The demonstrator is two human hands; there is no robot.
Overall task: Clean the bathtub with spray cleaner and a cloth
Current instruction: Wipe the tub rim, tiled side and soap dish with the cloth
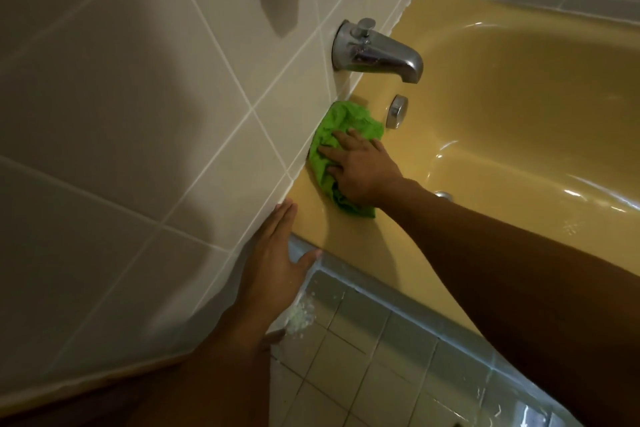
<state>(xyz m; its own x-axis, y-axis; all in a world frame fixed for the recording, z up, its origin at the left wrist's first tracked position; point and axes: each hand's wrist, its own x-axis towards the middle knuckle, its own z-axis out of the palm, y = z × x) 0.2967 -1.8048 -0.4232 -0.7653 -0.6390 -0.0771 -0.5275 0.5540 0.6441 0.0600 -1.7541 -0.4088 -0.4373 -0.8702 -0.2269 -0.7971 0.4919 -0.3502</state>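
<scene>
The mustard-yellow bathtub [519,87] fills the right of the view. A crumpled green cloth [341,128] lies on the tub's end rim, against the tiled wall below the faucet. My right hand [360,170] presses flat on the cloth with its fingers spread. My left hand [273,260] rests with straight fingers on the tiled wall at the tub's near corner, its thumb on the grey edge. No spray cleaner is in view.
A chrome faucet [377,52] juts from the white tiled wall [138,121] above the rim. A round chrome overflow knob [397,111] sits on the tub's end wall. Grey-trimmed tiles [374,340] run below the tub's front edge, with white residue [303,314] near my left wrist.
</scene>
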